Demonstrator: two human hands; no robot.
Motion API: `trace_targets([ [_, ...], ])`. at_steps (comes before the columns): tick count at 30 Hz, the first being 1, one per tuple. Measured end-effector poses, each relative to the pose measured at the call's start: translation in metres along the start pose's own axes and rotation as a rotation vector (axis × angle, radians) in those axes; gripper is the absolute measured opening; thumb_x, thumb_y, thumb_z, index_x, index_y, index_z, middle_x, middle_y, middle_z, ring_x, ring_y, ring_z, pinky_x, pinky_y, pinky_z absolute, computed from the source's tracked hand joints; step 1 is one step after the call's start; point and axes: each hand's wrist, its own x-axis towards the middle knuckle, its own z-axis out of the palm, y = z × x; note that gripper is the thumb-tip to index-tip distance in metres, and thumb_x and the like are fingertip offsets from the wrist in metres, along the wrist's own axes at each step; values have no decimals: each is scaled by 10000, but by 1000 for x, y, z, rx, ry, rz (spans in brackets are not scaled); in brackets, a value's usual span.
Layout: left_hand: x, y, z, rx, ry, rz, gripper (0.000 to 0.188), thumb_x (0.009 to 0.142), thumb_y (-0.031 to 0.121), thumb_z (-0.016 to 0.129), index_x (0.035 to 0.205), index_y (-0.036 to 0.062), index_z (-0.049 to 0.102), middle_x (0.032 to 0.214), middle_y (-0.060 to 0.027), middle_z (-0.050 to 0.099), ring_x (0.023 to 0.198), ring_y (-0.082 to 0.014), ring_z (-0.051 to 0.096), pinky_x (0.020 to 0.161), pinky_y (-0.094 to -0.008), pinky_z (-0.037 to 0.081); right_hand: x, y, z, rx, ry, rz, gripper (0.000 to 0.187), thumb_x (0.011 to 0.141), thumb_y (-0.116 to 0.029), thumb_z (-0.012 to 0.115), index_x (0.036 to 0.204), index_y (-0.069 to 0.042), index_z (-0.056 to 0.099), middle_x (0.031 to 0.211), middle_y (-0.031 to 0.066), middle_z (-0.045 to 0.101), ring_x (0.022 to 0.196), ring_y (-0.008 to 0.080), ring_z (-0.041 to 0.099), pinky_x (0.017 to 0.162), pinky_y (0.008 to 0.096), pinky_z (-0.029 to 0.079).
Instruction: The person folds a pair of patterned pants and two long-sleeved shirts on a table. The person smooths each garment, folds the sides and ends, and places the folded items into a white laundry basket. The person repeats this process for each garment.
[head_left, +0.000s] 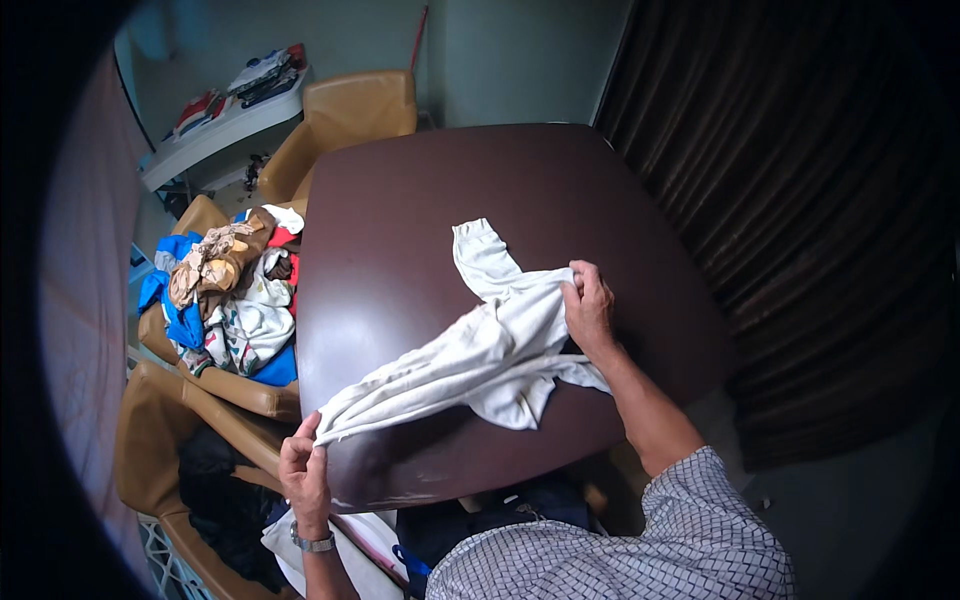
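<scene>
A white long-sleeved garment (490, 330) is stretched between my two hands above the dark brown table. My left hand (303, 468), with a watch at the wrist, pinches one end of it at the table's near left corner. Over the right half of the table, my right hand (590, 305) grips another edge between thumb and fingers. One sleeve with a ribbed cuff lies toward the far side of the table. Loose folds hang down near my right forearm.
The table (430, 190) has rounded edges. On its left, a tan chair (265, 400) bears a heap of mixed clothes (225, 280). Another tan chair (360, 100) stands at the far left corner. Folded clothes lie on a white shelf (225, 125). A dark curtain (780, 250) hangs at the right.
</scene>
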Motion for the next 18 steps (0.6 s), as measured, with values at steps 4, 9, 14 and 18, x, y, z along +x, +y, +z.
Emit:
trace_targets([
  [4,10,-28,10,559,-51,12,107,963,-11,703,1051,-2,642,1460,-318,672,1361,-389,666,1167,-448,496,2,23,11,-78,-9,-49,358,948,-34,737,1292,-15,639,1126,198,701,962,353,713,855,464,578],
  [9,15,-15,41,716,-2,199,182,953,16,734,1127,-7,686,1382,-324,694,1299,-478,680,1117,-496,529,-56,-10,-19,-162,-320,-94,369,934,-122,768,1288,-84,672,1164,165,717,1060,378,680,979,529,505],
  [14,35,-1,110,639,-236,445,197,938,-9,776,1120,18,706,1301,-260,736,1191,-438,722,1043,-482,574,-98,1,-42,-304,-505,-14,243,926,-163,776,1164,-132,740,1050,121,727,1044,374,685,911,543,493],
  [18,34,7,149,535,-375,532,216,928,2,805,1120,31,709,1269,-218,750,1183,-412,722,1019,-474,585,-100,-64,-77,102,-630,134,182,925,-126,791,1091,-52,772,1029,157,743,983,385,739,862,454,592],
])
